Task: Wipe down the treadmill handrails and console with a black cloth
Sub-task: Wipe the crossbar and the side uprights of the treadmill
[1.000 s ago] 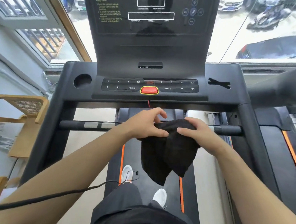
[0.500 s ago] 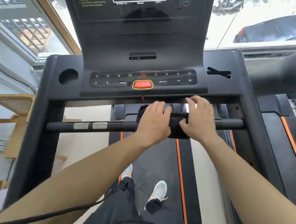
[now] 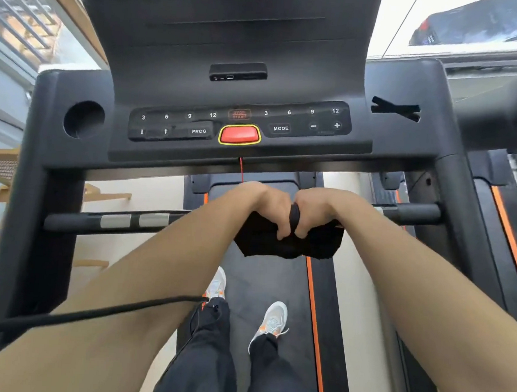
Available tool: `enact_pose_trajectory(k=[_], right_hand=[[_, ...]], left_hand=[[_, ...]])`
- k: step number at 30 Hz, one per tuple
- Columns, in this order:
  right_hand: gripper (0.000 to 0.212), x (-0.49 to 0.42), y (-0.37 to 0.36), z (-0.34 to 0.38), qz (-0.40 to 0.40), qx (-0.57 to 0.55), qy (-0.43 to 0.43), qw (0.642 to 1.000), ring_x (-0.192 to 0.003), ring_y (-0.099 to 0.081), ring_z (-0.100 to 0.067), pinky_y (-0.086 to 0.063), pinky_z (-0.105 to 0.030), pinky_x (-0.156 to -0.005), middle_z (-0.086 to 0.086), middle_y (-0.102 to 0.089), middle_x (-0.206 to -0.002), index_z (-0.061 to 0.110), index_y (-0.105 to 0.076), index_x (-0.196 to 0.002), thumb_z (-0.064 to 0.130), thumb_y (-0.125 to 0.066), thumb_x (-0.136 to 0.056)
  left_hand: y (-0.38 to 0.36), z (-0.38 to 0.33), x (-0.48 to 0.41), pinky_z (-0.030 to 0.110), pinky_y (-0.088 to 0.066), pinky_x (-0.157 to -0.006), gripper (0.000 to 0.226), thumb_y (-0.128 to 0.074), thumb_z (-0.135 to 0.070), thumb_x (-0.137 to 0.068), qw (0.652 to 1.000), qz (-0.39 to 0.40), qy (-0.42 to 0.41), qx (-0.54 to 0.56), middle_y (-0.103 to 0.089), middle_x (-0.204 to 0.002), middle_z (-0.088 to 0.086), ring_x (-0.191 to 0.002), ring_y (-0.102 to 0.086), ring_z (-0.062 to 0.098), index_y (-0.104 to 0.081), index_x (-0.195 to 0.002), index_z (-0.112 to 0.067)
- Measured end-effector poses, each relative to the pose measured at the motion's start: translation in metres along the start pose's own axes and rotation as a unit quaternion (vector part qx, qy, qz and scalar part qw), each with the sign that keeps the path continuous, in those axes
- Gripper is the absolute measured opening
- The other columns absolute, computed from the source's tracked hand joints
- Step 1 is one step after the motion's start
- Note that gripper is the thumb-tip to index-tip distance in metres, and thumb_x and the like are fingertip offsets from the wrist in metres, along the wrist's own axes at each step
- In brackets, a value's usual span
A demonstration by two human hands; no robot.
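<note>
Black cloth [image 3: 287, 243] on handrail [image 3: 107, 221], left hand [image 3: 264, 203], right hand [image 3: 317, 210] gripping

**Hands together at mid-bar, below the console**

The console [image 3: 241, 116] stands ahead, with a cup hole [image 3: 84, 119] at its left end. Nearer, the crossbar [image 3: 68, 222] runs left to right. The left hand [image 3: 261, 203] and right hand [image 3: 318, 208] grip it side by side, touching, apparently over the cloth [image 3: 263, 244] draped there. The belt [image 3: 270, 281] lies below.
</note>
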State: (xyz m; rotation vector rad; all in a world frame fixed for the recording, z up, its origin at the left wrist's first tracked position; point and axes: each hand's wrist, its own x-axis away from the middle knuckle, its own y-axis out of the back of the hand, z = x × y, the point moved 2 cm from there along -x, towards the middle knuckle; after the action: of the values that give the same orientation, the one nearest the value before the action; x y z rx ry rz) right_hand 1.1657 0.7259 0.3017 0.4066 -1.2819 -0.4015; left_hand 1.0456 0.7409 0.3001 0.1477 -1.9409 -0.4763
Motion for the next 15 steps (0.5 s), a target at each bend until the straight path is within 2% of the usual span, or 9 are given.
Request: enact_pose_trajectory(k=[2, 4, 5, 7, 8, 9, 10, 12, 15], right_hand=[[0.032, 0.003, -0.004, 0.000, -0.032, 0.040, 0.002, 0.999, -0.076, -0.067, -0.017, -0.060, -0.037, -0.075, 0.005, -0.068, -0.081, 0.025, -0.069, -0.094, 0.041, -0.078, -0.068], [0.025, 0.009, -0.015, -0.001, -0.155, 0.115, 0.004, 0.981, -0.070, -0.062, -0.017, -0.050, -0.032, -0.063, 0.010, -0.061, -0.074, 0.027, -0.062, -0.086, 0.046, -0.070, -0.073], [0.021, 0.011, -0.026, -0.001, -0.254, 0.148, 0.022, 0.956, -0.068, -0.060, -0.018, -0.043, -0.031, -0.060, 0.009, -0.058, -0.072, 0.026, -0.057, -0.083, 0.043, -0.067, -0.075], [0.015, 0.011, -0.054, -0.005, -0.456, 0.173, 0.060, 0.871, -0.063, -0.059, -0.024, -0.035, -0.034, -0.057, 0.002, -0.057, -0.068, 0.020, -0.055, -0.079, 0.024, -0.068, -0.074], [0.013, 0.010, -0.065, -0.007, -0.532, 0.178, 0.060, 0.825, -0.062, -0.058, -0.027, -0.036, -0.036, -0.058, -0.002, -0.057, -0.067, 0.017, -0.056, -0.078, 0.015, -0.068, -0.074], [0.013, 0.007, -0.073, -0.010, -0.570, 0.182, 0.051, 0.800, -0.062, -0.055, -0.029, -0.038, -0.038, -0.059, -0.005, -0.056, -0.068, 0.015, -0.056, -0.078, 0.009, -0.068, -0.075], [0.016, 0.006, -0.075, -0.010, -0.580, 0.181, 0.043, 0.793, -0.061, -0.054, -0.029, -0.040, -0.039, -0.059, -0.005, -0.055, -0.067, 0.015, -0.056, -0.078, 0.006, -0.068, -0.073], [0.022, 0.007, -0.066, -0.007, -0.540, 0.175, 0.042, 0.822, -0.059, -0.057, -0.028, -0.041, -0.036, -0.056, -0.003, -0.058, -0.066, 0.018, -0.054, -0.075, 0.011, -0.073, -0.066], [0.016, 0.013, -0.035, -0.007, -0.307, 0.162, 0.024, 0.938, -0.070, -0.062, -0.024, -0.044, -0.032, -0.060, 0.003, -0.064, -0.077, 0.025, -0.057, -0.083, 0.034, -0.068, -0.075]], left_hand=[[0.000, -0.004, 0.001, 0.033, -0.050, -0.072, 0.023, -0.082, -0.030, -0.070, 1.000, -0.007, 0.008, 0.002, -0.068, -0.095, 0.002, -0.084, -0.064, 0.020, -0.064, -0.082, -0.022], [-0.012, -0.009, 0.006, 0.034, -0.048, -0.070, 0.023, -0.075, -0.030, -0.077, 0.992, -0.115, 0.023, -0.043, -0.066, -0.094, 0.000, -0.084, -0.064, 0.023, -0.065, -0.094, -0.019], [-0.023, -0.011, 0.009, 0.034, -0.047, -0.068, 0.020, -0.069, -0.028, -0.083, 0.976, -0.200, 0.040, -0.076, -0.064, -0.091, 0.000, -0.084, -0.065, 0.025, -0.065, -0.100, -0.019], [-0.049, -0.013, 0.011, 0.033, -0.041, -0.059, 0.012, -0.061, -0.022, -0.087, 0.910, -0.382, 0.051, -0.151, -0.066, -0.086, 0.001, -0.080, -0.069, 0.027, -0.062, -0.099, -0.018], [-0.058, -0.014, 0.010, 0.032, -0.037, -0.054, 0.009, -0.064, -0.019, -0.084, 0.883, -0.429, 0.049, -0.182, -0.067, -0.081, 0.001, -0.072, -0.069, 0.027, -0.059, -0.093, -0.017], [-0.063, -0.012, 0.006, 0.032, -0.034, -0.051, 0.012, -0.067, -0.016, -0.080, 0.859, -0.470, 0.040, -0.198, -0.066, -0.074, 0.002, -0.064, -0.067, 0.027, -0.057, -0.086, -0.017], [-0.064, -0.010, 0.003, 0.032, -0.033, -0.050, 0.014, -0.067, -0.015, -0.079, 0.844, -0.493, 0.035, -0.209, -0.065, -0.072, 0.003, -0.061, -0.065, 0.027, -0.054, -0.084, -0.016], [-0.058, -0.010, 0.003, 0.033, -0.035, -0.054, 0.010, -0.061, -0.018, -0.082, 0.874, -0.450, 0.040, -0.178, -0.066, -0.079, 0.003, -0.069, -0.066, 0.029, -0.052, -0.086, -0.018], [-0.034, -0.014, 0.001, 0.034, -0.042, -0.062, 0.016, -0.065, -0.033, -0.079, 0.948, -0.286, 0.030, -0.140, -0.065, -0.088, 0.002, -0.080, -0.064, 0.029, -0.059, -0.089, -0.022]])
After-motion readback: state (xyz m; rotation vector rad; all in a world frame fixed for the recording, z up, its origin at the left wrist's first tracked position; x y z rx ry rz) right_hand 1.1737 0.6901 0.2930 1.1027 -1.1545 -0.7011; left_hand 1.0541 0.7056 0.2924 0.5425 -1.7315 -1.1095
